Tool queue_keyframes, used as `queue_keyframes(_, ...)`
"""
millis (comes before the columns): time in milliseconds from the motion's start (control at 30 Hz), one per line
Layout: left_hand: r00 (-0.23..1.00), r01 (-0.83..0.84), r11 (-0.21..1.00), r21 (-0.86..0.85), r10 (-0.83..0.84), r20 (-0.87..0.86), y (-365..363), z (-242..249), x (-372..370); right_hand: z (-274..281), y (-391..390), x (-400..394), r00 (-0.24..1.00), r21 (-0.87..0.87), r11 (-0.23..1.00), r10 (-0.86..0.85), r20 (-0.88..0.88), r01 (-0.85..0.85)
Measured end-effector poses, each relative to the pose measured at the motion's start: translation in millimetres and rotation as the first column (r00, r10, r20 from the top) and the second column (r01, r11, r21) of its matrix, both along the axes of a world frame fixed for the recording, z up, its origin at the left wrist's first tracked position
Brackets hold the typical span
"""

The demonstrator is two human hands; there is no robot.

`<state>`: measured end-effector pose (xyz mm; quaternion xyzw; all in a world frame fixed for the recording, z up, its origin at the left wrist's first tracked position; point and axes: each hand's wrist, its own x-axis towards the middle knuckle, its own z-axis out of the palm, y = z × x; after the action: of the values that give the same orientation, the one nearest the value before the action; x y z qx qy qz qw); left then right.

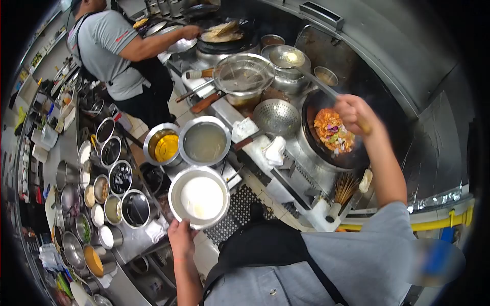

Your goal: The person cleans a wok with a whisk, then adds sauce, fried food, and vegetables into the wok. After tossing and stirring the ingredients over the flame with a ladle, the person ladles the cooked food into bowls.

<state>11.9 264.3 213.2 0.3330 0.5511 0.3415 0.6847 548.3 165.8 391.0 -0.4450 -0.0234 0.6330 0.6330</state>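
Ladle [320, 84]: holding its handle snugly in the grip of the right hand [354, 115], slanting away above the wok [308, 117]; pinching the white-filled pot [175, 201] at its rim with the left hand [181, 242]; ideally holding the wrist steady, avoiding drips.

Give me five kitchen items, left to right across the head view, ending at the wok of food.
Container with orange contents → pot of dark liquid → pot with white contents → perforated strainer → wok of food.
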Motion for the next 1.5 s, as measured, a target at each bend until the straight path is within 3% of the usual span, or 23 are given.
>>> queue_keyframes(100,0.999,0.023,1.0,0.0,-0.023,0.026,15.4,-4.6,-14.9,20.1,-50.2,-83.3,0.99,0.022,0.992,0.124,-0.069,-0.123)
queue_keyframes(133,0.998,0.048,0.999,0.0,-0.048,0.027,18.8,-2.7,-23.5,24.7,-61.8,-122.9,0.999,0.019,0.999,0.035,-0.028,-0.035)
queue_keyframes(167,0.998,0.064,0.998,0.02,-0.064,0.005,19.7,1.1,-32.5,6.8,-85.8,-119.8,0.987,-0.051,0.987,0.153,0.041,-0.151)
queue_keyframes(200,0.997,0.072,0.997,-0.006,-0.072,-0.007,23.4,-0.8,-43.9,-0.9,-99.8,-140.8,0.952,0.012,0.974,0.223,-0.212,-0.226)
queue_keyframes(267,0.995,0.091,0.996,0.015,-0.091,0.036,26.5,-6.1,-71.3,0.3,-112.2,-207.8,0.886,-0.052,0.972,0.185,-0.425,-0.228)
queue_keyframes(333,0.999,0.041,0.999,0.0,-0.041,0.027,22.1,12.2,-95.9,-6.1,-121.2,-265.5,0.849,0.084,0.975,0.221,-0.481,-0.206)
queue_keyframes(367,0.999,0.04,0.999,0.017,-0.04,0.015,28.0,-24.6,-117.7,-17.8,-131.1,-279.0,0.852,0.077,0.972,0.231,-0.469,-0.221)
queue_keyframes(400,1.0,0.007,1.0,0.021,-0.007,0.008,24.4,-19.0,-135.3,-6.8,-120.5,-320.1,0.859,-0.004,0.984,0.151,-0.489,-0.176)
queue_keyframes(433,1.0,-0.016,0.999,0.028,0.016,0.004,19.9,-10.9,-151.6,-10.3,-116.0,-341.9,0.843,-0.022,0.971,0.197,-0.501,-0.239)
queue_keyframes(500,0.995,-0.103,0.995,0.012,0.103,0.006,10.1,3.8,-190.1,-15.7,-101.1,-382.4,0.851,-0.053,0.896,0.397,-0.343,-0.44)
queue_keyframes(600,0.977,-0.213,0.977,0.009,0.213,-0.011,2.0,4.5,-239.8,-22.9,-81.4,-443.0,0.801,-0.28,0.775,0.597,0.034,-0.566)
queue_keyframes(633,0.97,-0.239,0.971,0.027,0.24,-0.033,-0.2,6.0,-255.6,-18.7,-72.8,-467.4,0.687,-0.352,0.704,0.7,0.195,-0.617)
queue_keyframes(700,0.946,-0.322,0.946,0.037,0.323,-0.032,3.3,-16.4,-285.3,-54.2,-67.4,-486.3,0.486,-0.314,0.626,0.766,0.421,-0.714)
queue_keyframes(767,0.929,-0.331,0.935,0.124,0.346,-0.128,10.6,-33.0,-312.8,-94.3,-57.1,-506.5,0.024,-0.255,0.597,0.419,0.908,-0.761)
queue_keyframes(800,0.914,-0.346,0.926,0.147,0.369,-0.171,12.6,-34.7,-320.2,-80.0,-50.8,-516.9,-0.139,-0.489,0.534,0.566,0.813,-0.689)
queue_keyframes(833,0.909,-0.362,0.921,0.145,0.383,-0.167,15.2,-37.2,-329.1,-87.0,-47.4,-527.2,-0.152,-0.493,0.523,0.564,0.812,-0.695)
queue_keyframes(900,0.914,-0.373,0.923,0.098,0.384,-0.134,19.9,-41.0,-341.5,-112.4,-44.5,-541.5,-0.257,-0.439,0.581,0.371,0.892,-0.686)
queue_keyframes(1067,0.872,-0.483,0.867,0.123,0.489,-0.019,31.0,-61.8,-340.0,-130.8,-23.4,-575.2,-0.428,-0.486,0.571,0.245,0.87,-0.661)
queue_keyframes(1100,0.869,-0.49,0.864,0.116,0.495,-0.017,34.0,-70.9,-340.6,-134.4,-20.1,-579.9,-0.434,-0.493,0.564,0.246,0.866,-0.663)
queue_keyframes(1167,0.864,-0.409,0.892,0.192,0.446,-0.235,41.7,-96.3,-341.8,-141.3,-15.8,-588.2,-0.486,-0.536,0.56,0.252,0.837,-0.632)
queue_keyframes(1300,0.864,-0.35,0.92,0.176,0.389,-0.318,49.1,-113.3,-347.0,-157.0,-8.8,-597.7,-0.53,-0.577,0.539,0.261,0.807,-0.614)
queue_keyframes(1433,0.913,-0.249,0.95,0.185,0.295,-0.281,39.8,-116.6,-347.5,-158.0,-13.4,-603.8,-0.467,-0.593,0.5,0.365,0.805,-0.631)
queue_keyframes(1500,0.93,-0.293,0.917,0.271,0.339,-0.144,40.1,-126.0,-343.8,-151.3,-12.1,-605.3,-0.456,-0.606,0.481,0.401,0.795,-0.633)
